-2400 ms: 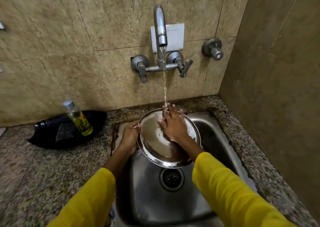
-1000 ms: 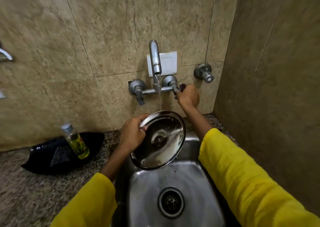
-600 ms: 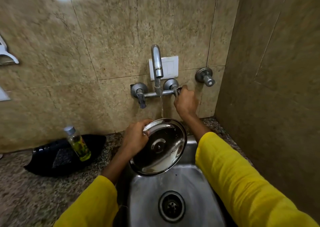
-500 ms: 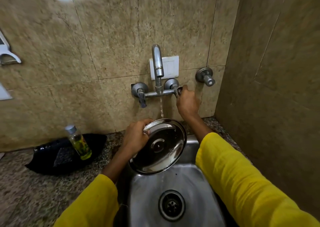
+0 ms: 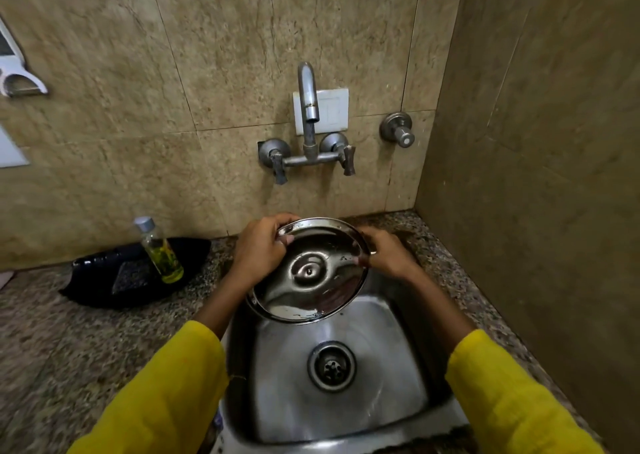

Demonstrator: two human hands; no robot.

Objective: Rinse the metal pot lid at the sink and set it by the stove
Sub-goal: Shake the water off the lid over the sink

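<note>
The round metal pot lid is held tilted over the back of the steel sink, its shiny face with the centre dimple toward me. My left hand grips its upper left rim. My right hand grips its right rim. The wall faucet stands above the lid, and no water runs from its spout. The stove is not in view.
A black tray on the granite counter left of the sink holds a clear bottle of yellow liquid and a dark scrub pad. A tiled side wall rises close on the right. A white wall fitting hangs far left.
My right hand left the right tap handle and came down onto the lid's right rim. The water stream has stopped. The lid now sits more level between both hands.
</note>
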